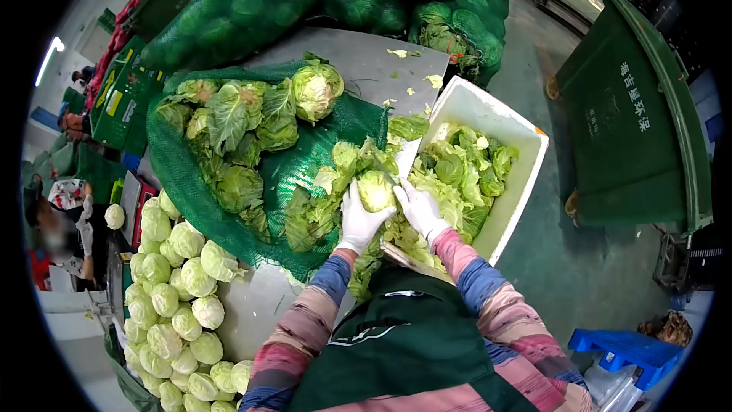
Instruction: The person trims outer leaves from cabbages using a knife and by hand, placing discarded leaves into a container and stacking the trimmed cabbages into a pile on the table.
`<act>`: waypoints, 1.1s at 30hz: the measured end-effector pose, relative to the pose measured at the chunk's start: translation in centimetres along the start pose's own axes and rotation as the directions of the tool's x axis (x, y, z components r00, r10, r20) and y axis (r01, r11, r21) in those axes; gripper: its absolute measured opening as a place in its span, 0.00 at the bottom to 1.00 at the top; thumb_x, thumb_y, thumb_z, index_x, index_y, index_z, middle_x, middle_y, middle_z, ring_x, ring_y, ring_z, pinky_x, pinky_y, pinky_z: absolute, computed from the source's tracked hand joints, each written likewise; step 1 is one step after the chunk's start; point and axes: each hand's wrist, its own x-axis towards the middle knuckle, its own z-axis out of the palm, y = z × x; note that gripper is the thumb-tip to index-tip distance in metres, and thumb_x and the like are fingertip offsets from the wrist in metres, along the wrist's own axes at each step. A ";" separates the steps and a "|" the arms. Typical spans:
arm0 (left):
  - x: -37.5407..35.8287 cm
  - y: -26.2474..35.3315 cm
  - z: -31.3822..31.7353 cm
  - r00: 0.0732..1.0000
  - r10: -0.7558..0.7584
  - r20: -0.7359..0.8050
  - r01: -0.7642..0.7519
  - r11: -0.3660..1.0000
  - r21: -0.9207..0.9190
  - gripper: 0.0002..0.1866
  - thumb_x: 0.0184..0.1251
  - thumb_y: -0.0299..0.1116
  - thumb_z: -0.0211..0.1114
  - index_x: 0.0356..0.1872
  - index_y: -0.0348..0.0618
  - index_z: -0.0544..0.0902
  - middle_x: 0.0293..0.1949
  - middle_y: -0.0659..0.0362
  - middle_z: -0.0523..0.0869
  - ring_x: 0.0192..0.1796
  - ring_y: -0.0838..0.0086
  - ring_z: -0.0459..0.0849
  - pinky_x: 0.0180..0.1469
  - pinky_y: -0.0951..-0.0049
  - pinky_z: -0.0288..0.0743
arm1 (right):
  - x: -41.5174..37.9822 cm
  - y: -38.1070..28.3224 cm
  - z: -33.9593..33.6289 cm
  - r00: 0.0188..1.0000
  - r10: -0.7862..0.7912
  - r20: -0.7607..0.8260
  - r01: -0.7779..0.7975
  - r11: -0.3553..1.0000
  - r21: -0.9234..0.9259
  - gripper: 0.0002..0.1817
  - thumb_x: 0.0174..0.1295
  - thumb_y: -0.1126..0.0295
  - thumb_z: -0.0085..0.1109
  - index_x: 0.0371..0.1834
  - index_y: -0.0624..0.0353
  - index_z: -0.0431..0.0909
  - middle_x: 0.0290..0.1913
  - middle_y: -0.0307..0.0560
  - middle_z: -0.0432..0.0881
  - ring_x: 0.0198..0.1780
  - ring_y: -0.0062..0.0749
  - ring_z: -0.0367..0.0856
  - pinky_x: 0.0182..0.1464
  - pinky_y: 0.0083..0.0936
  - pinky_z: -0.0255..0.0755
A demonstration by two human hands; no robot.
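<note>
A pale green cabbage (377, 191) sits between my two white-gloved hands, above the metal table near the edge of a white foam box (499, 99). My left hand (362, 217) curves around the cabbage's left and lower side. On its right side, my right hand (419, 210) has its fingers against the cabbage and its outer leaves; the fingertips are partly hidden. Loose outer leaves (309, 217) lie just left of my hands. Inside the box is a heap of torn leaves (457, 172). A green mesh sack (305, 156) lies opened out, with several untrimmed cabbages (240, 111) on it.
Many trimmed cabbages (171, 290) are piled at the left. Full green mesh sacks (244, 11) line the table's far side. A large green wheeled bin (625, 122) and a blue pallet (629, 351) stand at the right. Another person (69, 221) is at the far left.
</note>
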 end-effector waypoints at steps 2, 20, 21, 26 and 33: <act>1.3 1.1 -1.2 0.998 -0.012 0.063 0.004 0.992 0.125 0.57 0.40 0.49 0.82 0.70 0.30 0.62 0.59 0.37 0.74 0.62 0.47 0.74 0.65 0.58 0.68 | 0.3 0.8 0.3 0.998 -0.058 -0.034 0.057 0.998 -0.020 0.29 0.73 0.47 0.42 0.70 0.52 0.68 0.29 0.60 0.84 0.31 0.57 0.84 0.36 0.46 0.76; 1.6 -2.3 -4.3 0.967 -0.016 0.256 0.106 0.933 -0.343 0.58 0.39 0.40 0.85 0.73 0.33 0.61 0.65 0.42 0.72 0.67 0.57 0.73 0.70 0.64 0.65 | 4.0 8.9 -4.3 0.878 0.472 -0.083 -0.479 0.864 -0.153 0.31 0.74 0.48 0.41 0.78 0.40 0.53 0.31 0.59 0.85 0.34 0.55 0.84 0.38 0.43 0.76; 1.6 -2.3 -5.6 0.936 -0.013 0.351 0.168 0.895 -0.413 0.57 0.39 0.36 0.85 0.73 0.33 0.61 0.65 0.43 0.73 0.67 0.58 0.73 0.70 0.65 0.65 | 3.7 6.5 -4.3 0.938 0.345 -0.048 -0.346 0.937 -0.041 0.31 0.74 0.47 0.41 0.78 0.40 0.53 0.31 0.58 0.85 0.34 0.54 0.84 0.38 0.42 0.77; 2.0 -0.6 -7.8 0.876 0.127 0.465 -0.029 0.977 -0.213 0.52 0.43 0.33 0.82 0.72 0.33 0.62 0.67 0.44 0.72 0.69 0.58 0.71 0.70 0.66 0.65 | 2.2 0.9 1.1 0.981 -0.168 0.099 0.148 0.972 0.180 0.27 0.73 0.42 0.39 0.71 0.34 0.68 0.48 0.58 0.85 0.44 0.51 0.86 0.49 0.38 0.78; -0.3 -1.7 -3.1 0.989 0.084 0.124 -0.082 0.996 -0.024 0.53 0.42 0.46 0.82 0.69 0.34 0.64 0.64 0.42 0.70 0.67 0.51 0.69 0.70 0.60 0.63 | 0.5 -1.6 0.2 0.931 -0.357 0.079 0.355 0.934 0.039 0.28 0.73 0.47 0.42 0.71 0.48 0.68 0.32 0.56 0.85 0.34 0.54 0.84 0.37 0.44 0.76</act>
